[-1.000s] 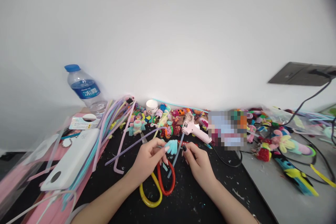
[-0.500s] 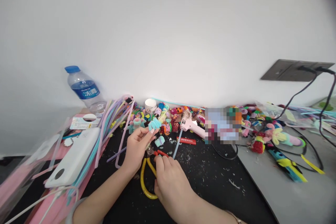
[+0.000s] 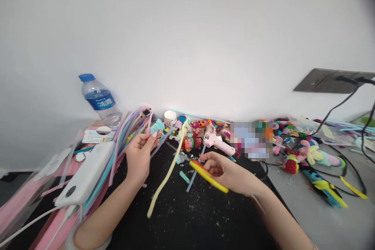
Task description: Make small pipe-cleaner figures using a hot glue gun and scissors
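My left hand [image 3: 140, 155] pinches a turquoise fuzzy coil [image 3: 157, 126] of pipe cleaner between thumb and fingertips, above the black mat [image 3: 228, 218]. In my right hand [image 3: 224, 172] are pliers [image 3: 211, 179] with yellow and red handles, their tip pointing up and left. A pale yellow pipe cleaner [image 3: 166, 179] stretches between my hands, its far end near small figures. Below the pliers' tip lies a short turquoise piece [image 3: 184, 176]. The pink glue gun [image 3: 219, 144] rests just beyond my right hand, a bluish stick [image 3: 191, 181] by it.
Several fuzzy figures [image 3: 193, 140] line the wall. To the left are a white power bank [image 3: 84, 174] with a cable, a bundle of pipe cleaners [image 3: 117, 152] and a water bottle [image 3: 101, 101]. Black cords [image 3: 340, 111] run from a wall socket [image 3: 325, 80] on the right.
My hands have moved apart: the left went left and up with the turquoise coil, the right went right with the pliers. A pale yellow pipe cleaner now shows between them.
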Available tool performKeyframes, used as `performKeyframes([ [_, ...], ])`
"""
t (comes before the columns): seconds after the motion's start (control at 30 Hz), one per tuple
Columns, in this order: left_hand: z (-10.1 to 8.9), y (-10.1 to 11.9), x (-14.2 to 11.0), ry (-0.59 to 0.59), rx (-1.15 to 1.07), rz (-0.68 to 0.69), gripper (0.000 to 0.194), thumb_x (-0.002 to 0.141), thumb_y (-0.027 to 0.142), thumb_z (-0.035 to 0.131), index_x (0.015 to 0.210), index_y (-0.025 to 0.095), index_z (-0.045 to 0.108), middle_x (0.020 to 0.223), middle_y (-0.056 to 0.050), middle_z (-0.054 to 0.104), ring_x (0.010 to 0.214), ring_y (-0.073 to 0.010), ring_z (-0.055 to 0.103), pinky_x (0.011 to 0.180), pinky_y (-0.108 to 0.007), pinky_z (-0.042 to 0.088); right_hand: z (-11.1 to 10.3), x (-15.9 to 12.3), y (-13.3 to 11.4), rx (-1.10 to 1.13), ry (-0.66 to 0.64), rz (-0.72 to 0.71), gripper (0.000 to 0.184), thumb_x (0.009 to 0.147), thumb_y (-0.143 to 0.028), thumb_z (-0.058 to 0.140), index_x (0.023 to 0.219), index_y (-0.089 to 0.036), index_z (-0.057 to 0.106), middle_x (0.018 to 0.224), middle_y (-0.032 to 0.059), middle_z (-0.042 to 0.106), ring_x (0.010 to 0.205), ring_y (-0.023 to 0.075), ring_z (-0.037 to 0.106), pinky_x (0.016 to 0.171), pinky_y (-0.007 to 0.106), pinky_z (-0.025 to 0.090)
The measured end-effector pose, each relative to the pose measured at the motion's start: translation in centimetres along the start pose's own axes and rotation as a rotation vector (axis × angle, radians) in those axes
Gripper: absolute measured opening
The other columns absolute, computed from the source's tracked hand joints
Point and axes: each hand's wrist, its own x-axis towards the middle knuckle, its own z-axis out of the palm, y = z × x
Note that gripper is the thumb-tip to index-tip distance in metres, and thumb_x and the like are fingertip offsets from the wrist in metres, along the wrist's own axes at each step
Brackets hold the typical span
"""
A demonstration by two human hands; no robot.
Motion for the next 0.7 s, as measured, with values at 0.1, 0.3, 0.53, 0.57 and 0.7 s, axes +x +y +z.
performKeyframes([
  [0.1,0.0,0.1,0.1,0.025,-0.027,0.028,0.018,0.071,0.026,0.068,0.073,0.018,0.052,0.076,0.0,0.067,0.09,-0.0219,0.067,0.087,-0.038,0.05,-1.6,-0.6,0.2,0.061,-0.016,0.099,0.043,0.064,-0.013,0.058,0.105,-0.018,0.047,0.075,-0.0055,0.05,0.049,0.0057,0.047,0.044,0.019,0.037],
  [0.3,0.6,1.6,-0.8,0.027,-0.09,0.035,0.019,0.07,0.024,0.07,0.073,0.018,0.052,0.081,0.001,0.066,0.095,-0.0223,0.066,0.083,-0.031,0.052,-1.9,-0.2,-0.1,-0.355,0.207,0.02,0.029,0.066,-0.012,0.059,0.095,-0.014,0.056,0.063,-0.0062,0.045,0.054,0.0074,0.044,0.046,0.018,0.032],
  [0.53,2.5,4.4,-2.4,-0.281,-0.264,-0.304,0.014,0.072,0.021,0.068,0.074,0.019,0.055,0.088,0.001,0.068,0.106,-0.0238,0.06,0.089,-0.04,0.05,2.8,0.9,-3.3,-0.899,0.268,-0.101,0.022,0.067,-0.004,0.057,0.087,-0.013,0.056,0.078,0.0062,0.061,0.069,0.0169,0.058,0.056,0.024,0.039],
  [0.57,2.8,4.3,-2.3,-0.327,-0.278,-0.354,0.013,0.072,0.021,0.068,0.075,0.019,0.055,0.089,0.0,0.068,0.108,-0.0238,0.059,0.091,-0.042,0.048,3.6,1.0,-3.9,-0.965,0.249,-0.098,0.022,0.068,-0.002,0.056,0.088,-0.012,0.056,0.081,0.0091,0.063,0.073,0.0195,0.06,0.06,0.026,0.042],
  [0.7,3.7,2.7,-1.1,-0.413,-0.289,-0.495,0.013,0.073,0.022,0.067,0.073,0.017,0.055,0.097,-0.004,0.067,0.115,-0.0249,0.054,0.09,-0.04,0.046,5.9,1.7,-5.3,-1.119,0.179,-0.052,0.027,0.069,0.003,0.053,0.094,-0.008,0.055,0.086,0.0141,0.065,0.079,0.0241,0.064,0.063,0.028,0.045],
])
